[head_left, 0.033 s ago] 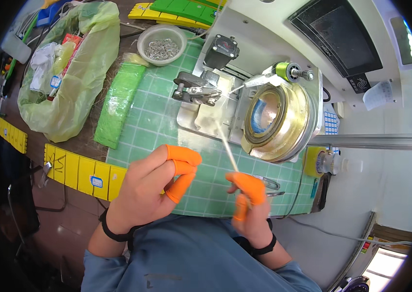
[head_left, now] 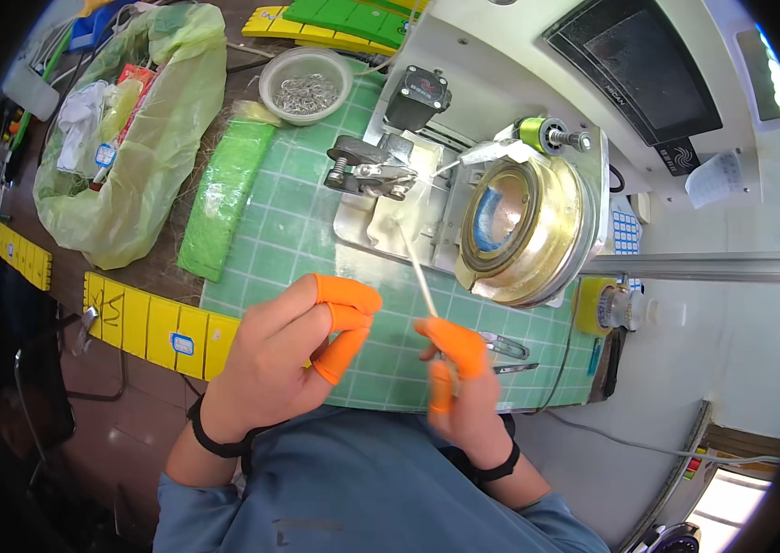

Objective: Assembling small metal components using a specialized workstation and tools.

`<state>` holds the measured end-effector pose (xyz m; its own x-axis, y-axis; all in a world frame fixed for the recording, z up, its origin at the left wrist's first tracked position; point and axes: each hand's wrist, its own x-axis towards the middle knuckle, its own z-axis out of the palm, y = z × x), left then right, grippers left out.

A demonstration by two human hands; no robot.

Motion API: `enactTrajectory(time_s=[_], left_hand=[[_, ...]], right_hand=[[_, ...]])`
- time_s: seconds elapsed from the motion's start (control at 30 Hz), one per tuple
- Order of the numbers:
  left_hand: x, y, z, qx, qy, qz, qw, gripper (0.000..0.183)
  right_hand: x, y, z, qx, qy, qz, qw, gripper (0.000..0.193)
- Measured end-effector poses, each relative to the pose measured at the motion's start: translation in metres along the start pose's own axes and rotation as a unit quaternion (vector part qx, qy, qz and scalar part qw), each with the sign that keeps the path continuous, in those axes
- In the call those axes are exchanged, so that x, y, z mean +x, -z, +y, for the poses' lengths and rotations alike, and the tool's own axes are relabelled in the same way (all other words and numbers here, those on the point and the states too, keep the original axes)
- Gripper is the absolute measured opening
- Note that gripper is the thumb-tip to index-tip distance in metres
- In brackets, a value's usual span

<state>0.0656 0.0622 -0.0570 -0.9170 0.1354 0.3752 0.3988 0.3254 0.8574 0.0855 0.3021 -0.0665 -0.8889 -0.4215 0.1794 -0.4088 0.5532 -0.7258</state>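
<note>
Right hand (head_left: 465, 376) grips stick (head_left: 420, 275), lower centre, probably positioning it; next move needs steady aim. Left hand (head_left: 281, 339) curled, contents unclear.

Left side of bench: pale yellow plastic bag (head_left: 182, 115), mouth spread, white cloth (head_left: 83, 122) inside. To its right, green wrapped packet (head_left: 227, 198), lying at a slant. Beyond the packet, round plastic tub (head_left: 303, 63) containing many small metal pieces (head_left: 309, 94). Top edge: green strip (head_left: 348, 18) partly over a yellow one. Nearer the person, yellow strip (head_left: 139, 323) with dark marking and small label, along the bench edge. Right side: yellow tape roll (head_left: 594, 306); horizontal metal bar (head_left: 712, 267); grey cable (head_left: 634, 444) below. Upper right: paper slip (head_left: 714, 181), curled.
</note>
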Motion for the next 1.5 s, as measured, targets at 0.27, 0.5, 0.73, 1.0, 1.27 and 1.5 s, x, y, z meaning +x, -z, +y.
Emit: enactTrajectory(time_s=[0.27,0.5,0.73,1.0,1.27,1.5], left_hand=[[0.007,0.017,0.020,0.015,-0.028,-0.030,0.999,0.018],[0.034,0.037,0.022,-0.082,-0.084,-0.031,0.993,0.011],[0.072,0.040,-0.003,-0.265,-0.026,0.096,0.959,0.007],[0.095,0.044,-0.033,-0.007,-0.005,0.031,0.999,0.005],[0.104,0.066,-0.004,-0.047,-0.076,0.000,0.996,0.009],[0.121,0.083,0.011,0.094,-0.036,-0.110,0.989,0.011]], right_hand=[[0.010,0.006,-0.007,0.015,-0.068,-0.114,0.991,0.072],[-0.019,0.060,0.034,-0.236,-0.104,0.119,0.959,0.076],[-0.038,0.083,0.061,-0.262,-0.112,0.041,0.958,0.070],[-0.064,0.115,0.086,0.007,-0.119,0.279,0.953,0.044],[-0.095,0.109,0.102,0.063,-0.178,0.291,0.938,0.040],[-0.081,0.075,0.009,-0.037,-0.062,0.031,0.997,0.031]])
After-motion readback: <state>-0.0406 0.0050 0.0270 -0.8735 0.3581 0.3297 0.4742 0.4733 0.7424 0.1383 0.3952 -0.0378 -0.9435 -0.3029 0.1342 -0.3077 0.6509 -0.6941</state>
